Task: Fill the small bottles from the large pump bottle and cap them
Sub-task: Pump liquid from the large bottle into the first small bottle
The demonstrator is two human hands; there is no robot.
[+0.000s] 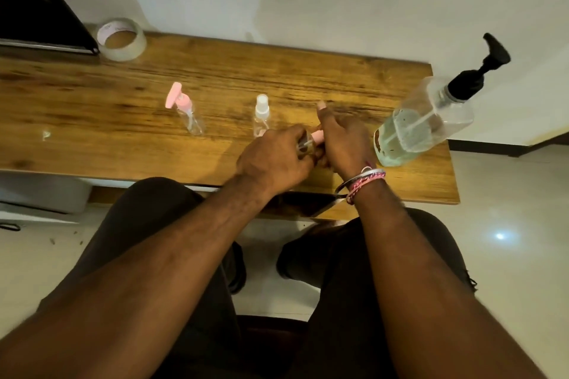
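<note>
My left hand (277, 160) grips a small clear bottle (303, 148) near the front of the wooden table (123, 120). My right hand (343, 140) holds the pink cap (317, 137) at that bottle's top, thumb raised. A small bottle with a pink pump (184, 111) stands at the middle left. Just behind my left hand stands a small spray bottle with a clear cap (261, 114). The large clear pump bottle (421, 123) with a black pump head, partly full of pale liquid, stands at the table's right end.
A roll of clear tape (121, 38) lies at the back left beside a dark laptop (37, 9). A white wall rises behind the table. My legs in dark trousers (172, 224) are below the table's front edge.
</note>
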